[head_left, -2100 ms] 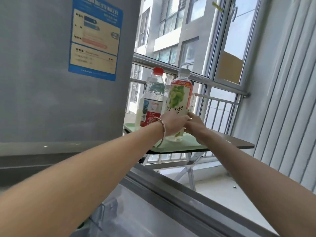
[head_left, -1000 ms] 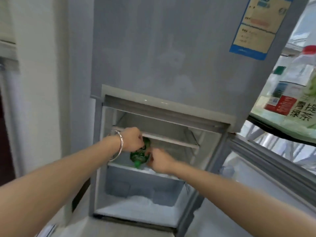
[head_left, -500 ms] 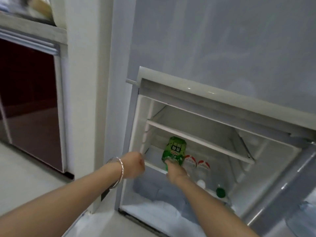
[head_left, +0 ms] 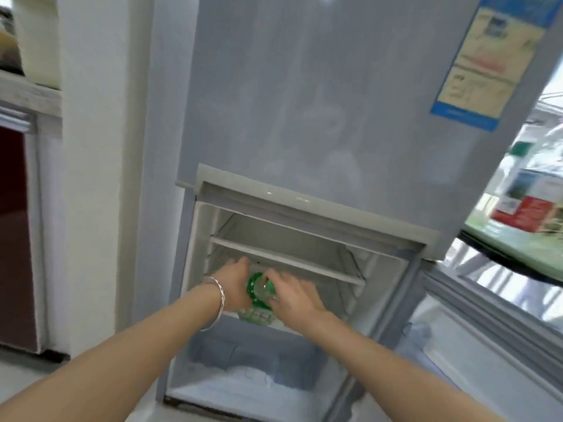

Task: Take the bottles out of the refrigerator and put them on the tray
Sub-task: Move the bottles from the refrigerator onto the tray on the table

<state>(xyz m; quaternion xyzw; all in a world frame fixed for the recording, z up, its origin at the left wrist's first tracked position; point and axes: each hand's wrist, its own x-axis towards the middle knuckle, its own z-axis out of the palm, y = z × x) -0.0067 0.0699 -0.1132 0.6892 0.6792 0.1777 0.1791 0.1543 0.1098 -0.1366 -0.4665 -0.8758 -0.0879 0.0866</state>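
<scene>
A green bottle (head_left: 259,295) is being gripped from both sides inside the open lower compartment of the refrigerator (head_left: 304,117), just under the white shelf rail (head_left: 286,263). The left hand (head_left: 236,286) is wrapped against the bottle's left side, fingers curled round it, with a silver bracelet (head_left: 217,300) seen on that wrist. The right hand (head_left: 292,296) is pressed on the bottle's right side, fingers spread a bit over the top. So it's clamped between the two palms, lying roughly end-on toward the camera, and honestly the cap end can't be made out because of blur.

Below the bottle, a frosted drawer (head_left: 240,357) with ice built up is seen at the bottom of the compartment. The lower door (head_left: 487,345) is swung open to the right. A blue-edged energy label (head_left: 484,56) is stuck on the closed upper door. Off to the far right, a pale green tray (head_left: 518,242) is visible with a red-labelled bottle (head_left: 530,205) already standing on it, blurry.
</scene>
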